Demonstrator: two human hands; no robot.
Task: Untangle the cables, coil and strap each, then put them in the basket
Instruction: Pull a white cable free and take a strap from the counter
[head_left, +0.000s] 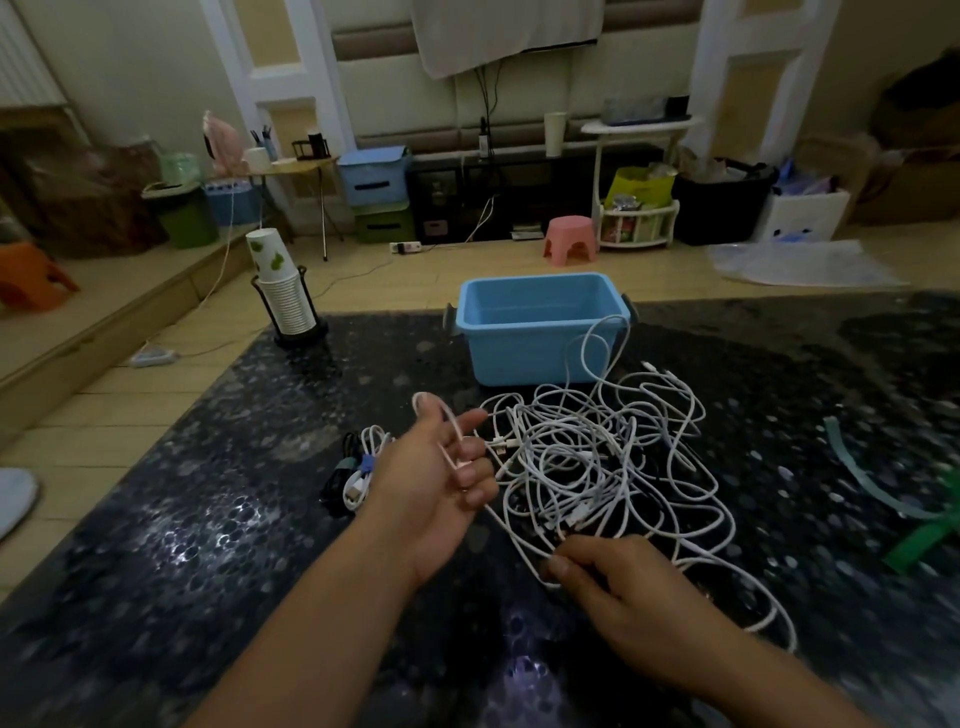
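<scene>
A tangle of white cables (597, 452) lies on the dark speckled table (208, 519), just in front of the empty blue basket (540, 327). My left hand (441, 478) is raised palm up left of the tangle, and its thumb and fingers hold a loop of white cable. My right hand (618, 587) sits at the near edge of the tangle and pinches a cable strand between thumb and fingertips. Two coiled, strapped cables (353, 470), one black and one white, lie left of my left hand.
Green straps (883, 493) lie on the table at the right edge. A stack of paper cups in a black holder (285, 301) stands at the table's far left corner. Beyond the table are a wooden floor, a pink stool (571, 239) and storage boxes.
</scene>
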